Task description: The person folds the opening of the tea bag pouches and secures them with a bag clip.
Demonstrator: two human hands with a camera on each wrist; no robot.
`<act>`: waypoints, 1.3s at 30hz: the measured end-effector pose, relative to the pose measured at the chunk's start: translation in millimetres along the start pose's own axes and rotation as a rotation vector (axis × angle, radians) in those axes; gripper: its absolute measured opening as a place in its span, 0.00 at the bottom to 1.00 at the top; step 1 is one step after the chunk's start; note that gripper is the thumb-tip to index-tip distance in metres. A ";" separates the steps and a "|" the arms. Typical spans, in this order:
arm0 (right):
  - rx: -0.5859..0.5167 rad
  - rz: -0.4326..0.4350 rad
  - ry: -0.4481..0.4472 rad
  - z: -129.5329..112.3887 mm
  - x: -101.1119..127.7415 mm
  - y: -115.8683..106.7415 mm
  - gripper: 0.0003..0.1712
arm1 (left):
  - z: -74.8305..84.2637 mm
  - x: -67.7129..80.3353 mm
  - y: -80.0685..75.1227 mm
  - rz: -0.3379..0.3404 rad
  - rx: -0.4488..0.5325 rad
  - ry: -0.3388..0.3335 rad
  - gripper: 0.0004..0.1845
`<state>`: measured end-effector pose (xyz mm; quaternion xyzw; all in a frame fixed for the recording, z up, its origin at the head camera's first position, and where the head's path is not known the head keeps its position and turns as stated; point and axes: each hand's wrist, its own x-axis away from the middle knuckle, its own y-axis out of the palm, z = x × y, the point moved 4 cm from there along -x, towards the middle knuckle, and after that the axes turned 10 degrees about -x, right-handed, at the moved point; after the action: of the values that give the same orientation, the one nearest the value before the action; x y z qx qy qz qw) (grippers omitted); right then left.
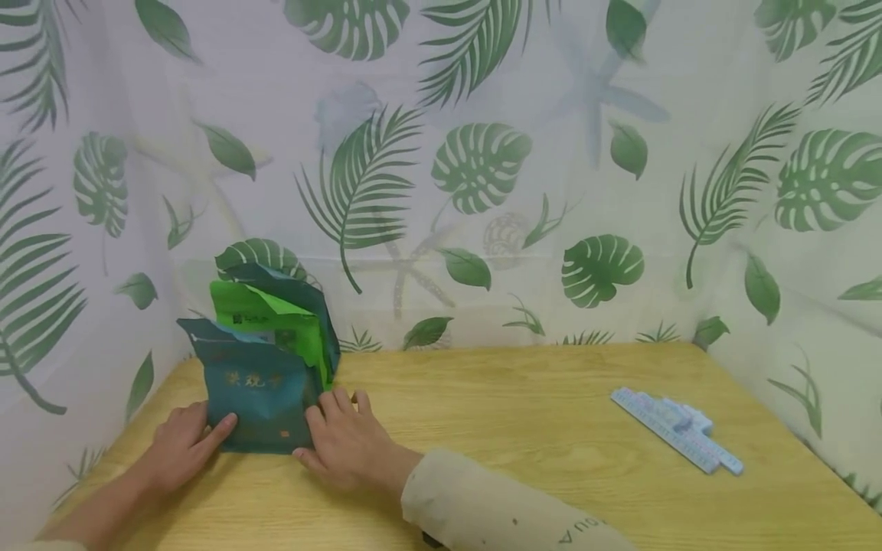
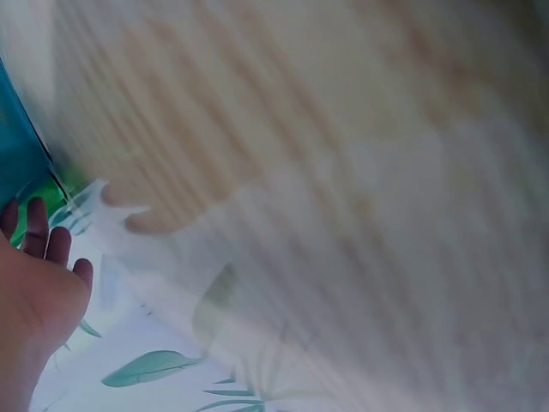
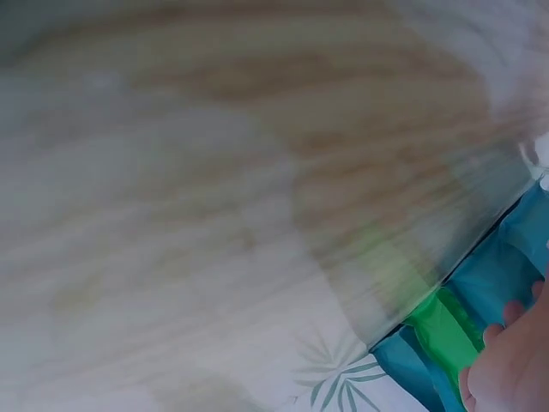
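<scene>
At the left of the table, a dark teal pouch (image 1: 258, 394) with gold lettering stands upright in front. Close behind it are a bright green pouch (image 1: 265, 304) and another dark teal pouch (image 1: 292, 287). My left hand (image 1: 186, 438) holds the front pouch by its lower left edge, thumb across its face. At the lower right edge, my right hand (image 1: 351, 444) holds it with the thumb near the bottom corner and fingers along the side. In the right wrist view the fingertips lie against the pouches' sides. Some of the left fingers are hidden in the head view.
Several pale blue patterned strips or boxes (image 1: 678, 428) lie in a loose pile on the right of the wooden table (image 1: 510, 413). A leaf-printed cloth (image 1: 537, 199) hangs behind and along both sides.
</scene>
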<state>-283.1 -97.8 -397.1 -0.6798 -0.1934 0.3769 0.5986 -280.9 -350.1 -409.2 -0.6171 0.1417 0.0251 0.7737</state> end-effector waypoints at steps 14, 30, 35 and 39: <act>-0.051 0.036 0.024 0.8 -0.1 0.7 0.19 | 0.1 7.6 0.7 0.172 -0.026 0.061 0.18; 0.001 0.064 0.071 6.8 5.1 -0.5 0.25 | 35.4 6.6 4.0 0.312 -0.289 0.073 0.32; -0.012 0.062 0.087 9.6 7.6 -0.7 0.25 | 41.0 6.9 6.2 0.356 -0.310 0.076 0.32; 0.002 0.059 0.102 13.9 10.8 -1.1 0.26 | 47.3 6.7 8.0 0.379 -0.313 0.087 0.32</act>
<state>-286.3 -80.6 -399.0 -0.7029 -0.1424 0.3595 0.5970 -267.3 -303.7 -409.1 -0.6922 0.2822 0.1648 0.6435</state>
